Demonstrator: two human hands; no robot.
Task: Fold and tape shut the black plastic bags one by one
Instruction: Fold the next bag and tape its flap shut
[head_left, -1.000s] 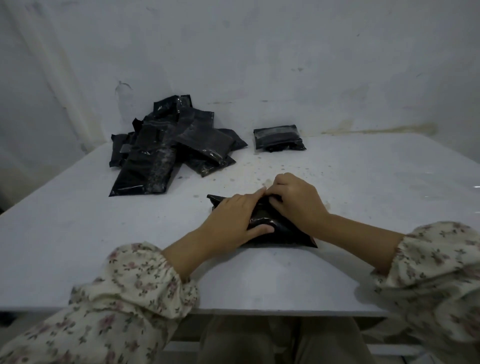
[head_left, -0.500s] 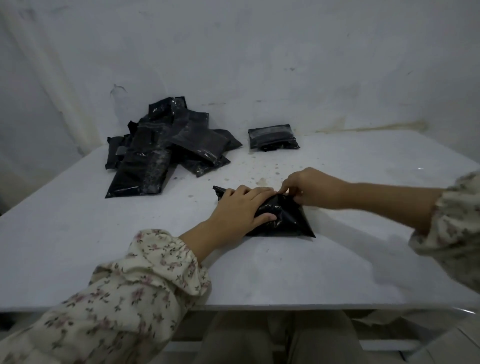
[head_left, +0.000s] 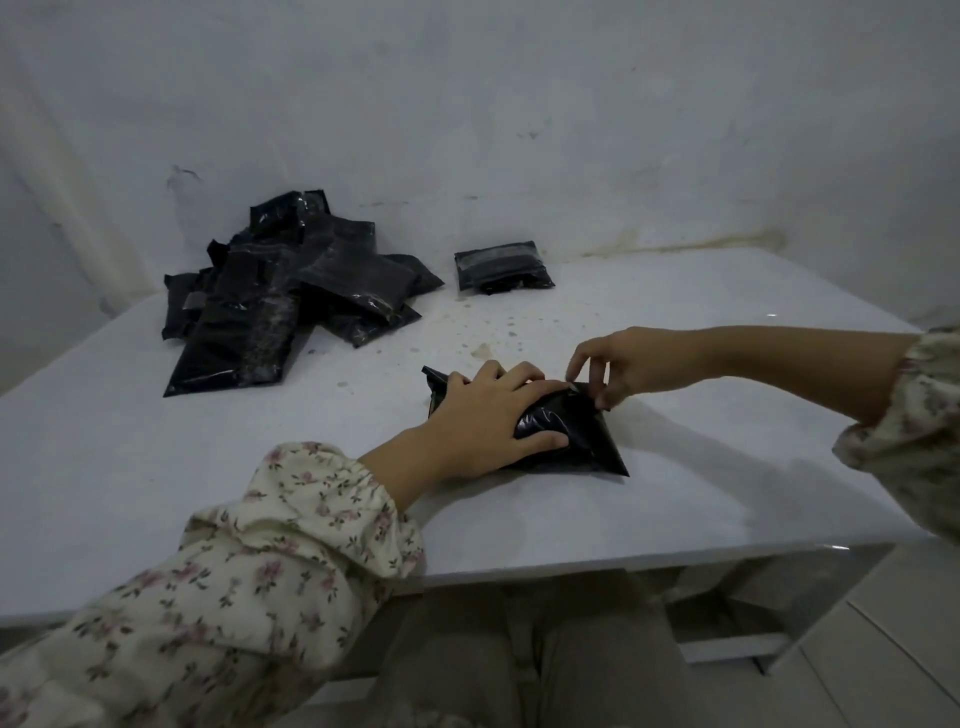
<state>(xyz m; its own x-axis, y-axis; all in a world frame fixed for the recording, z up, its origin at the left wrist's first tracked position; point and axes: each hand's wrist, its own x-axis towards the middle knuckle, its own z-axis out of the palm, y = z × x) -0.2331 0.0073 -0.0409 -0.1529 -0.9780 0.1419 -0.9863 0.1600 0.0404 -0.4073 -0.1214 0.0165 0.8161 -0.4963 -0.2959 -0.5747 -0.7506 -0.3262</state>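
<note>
- Bag (head_left: 582, 434) in work lies at the near middle of the surface (head_left: 156, 493), folded over into a plump, creased packet
- Left hand (head_left: 483, 421) rests flat on it, fingers (head_left: 540, 387) straight and a little spread, pressing the fold down; it grips nothing
- Right hand (head_left: 644, 364) comes in from the right, fingers (head_left: 571, 375) narrowed and curled down onto the bag's far right edge, forefinger and thumb seeming to pinch the fold there; whether a strip of tape is between them is too small to tell
- No tape roll shows anywhere in view
- Pile (head_left: 270, 312) of black bags sits well beyond, at the far left, loosely heaped and apparently waiting their turn
- Lone bag (head_left: 501, 265) lies apart at the far middle against the wall (head_left: 467, 104), squared up with a pale band across its top, so it looks finished
- Judged from this, the job is early: one bag done, one folded but not yet surely sealed, the whole pile left
</note>
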